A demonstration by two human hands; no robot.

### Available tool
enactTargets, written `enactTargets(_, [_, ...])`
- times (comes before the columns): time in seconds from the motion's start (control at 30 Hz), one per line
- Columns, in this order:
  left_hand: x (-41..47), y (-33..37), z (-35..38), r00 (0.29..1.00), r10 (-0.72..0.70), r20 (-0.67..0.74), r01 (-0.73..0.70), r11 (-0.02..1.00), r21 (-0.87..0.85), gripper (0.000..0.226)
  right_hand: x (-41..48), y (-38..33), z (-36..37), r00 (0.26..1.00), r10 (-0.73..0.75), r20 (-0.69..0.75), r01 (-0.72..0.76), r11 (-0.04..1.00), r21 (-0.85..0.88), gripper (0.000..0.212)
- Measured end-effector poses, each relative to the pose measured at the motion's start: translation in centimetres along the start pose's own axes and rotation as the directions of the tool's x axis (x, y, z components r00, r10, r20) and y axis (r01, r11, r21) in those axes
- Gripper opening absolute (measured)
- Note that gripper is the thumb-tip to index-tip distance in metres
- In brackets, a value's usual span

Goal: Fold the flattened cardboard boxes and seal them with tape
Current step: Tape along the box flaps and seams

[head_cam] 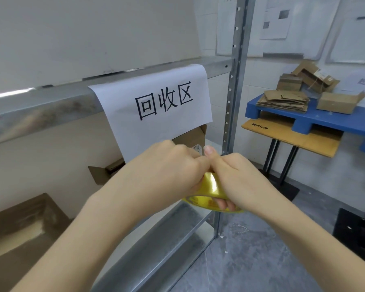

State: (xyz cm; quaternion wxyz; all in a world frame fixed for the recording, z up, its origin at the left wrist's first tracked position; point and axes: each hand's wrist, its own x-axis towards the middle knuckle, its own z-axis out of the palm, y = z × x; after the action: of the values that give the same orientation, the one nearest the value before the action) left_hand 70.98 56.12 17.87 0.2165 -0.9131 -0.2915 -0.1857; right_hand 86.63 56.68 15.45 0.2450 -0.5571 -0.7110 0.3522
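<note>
This looks like a storeroom or the packing corner of a warehouse. Right in front stands a galvanised steel rack with punched uprights. A paper sign reading 回收区, a recycling area, hangs over its beam. Cardboard boxes sit on the shelves. Off to the right, a blue plastic pallet carries a stack of flattened cardboard and an open carton. The floor is bare grey concrete, and printed notices are stuck on the white wall.
</note>
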Motion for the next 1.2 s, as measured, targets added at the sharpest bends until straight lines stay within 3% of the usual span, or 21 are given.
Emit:
enactTargets(0.27, [-1.9,-0.8,-0.3,0.996,0.037,0.079,-0.033,0.998,-0.053,0.012,0.0,-0.7,1.6,0.999,-0.013,0.034,0.014,0.999,-0.031,0.088])
enactTargets(0.5, [-3.6,-1.9,-0.8,0.995,-0.075,0.06,0.085,0.977,-0.194,0.017,-0.2,-1.9,2.4,0.997,-0.017,0.081,0.016,1.0,0.006,0.082])
enactTargets(0.73, [-5.2,-2.4,-2.2,0.989,-0.146,0.024,0.146,0.929,-0.339,0.007,-0.5,-2.4,2.8,0.997,-0.042,0.065,0.039,0.998,0.043,0.083])
enactTargets(0.87, [-5.7,-2.3,-2.1,0.989,-0.125,0.079,0.143,0.945,-0.295,0.011,-0.6,-2.7,3.4,0.998,-0.033,0.055,0.034,0.999,-0.016,0.09])
enactTargets(1.07, [-6.1,-1.6,-1.6,0.996,-0.077,0.045,0.083,0.983,-0.161,0.027,-0.8,-3.1,5.0,0.998,0.002,0.062,0.001,0.999,-0.053,0.088])
enactTargets(1.2, [-7.5,-1.8,-1.1,0.991,-0.102,0.086,0.119,0.967,-0.227,0.021,-1.1,-3.1,6.2,0.996,-0.013,0.09,0.021,0.996,-0.087,0.09])
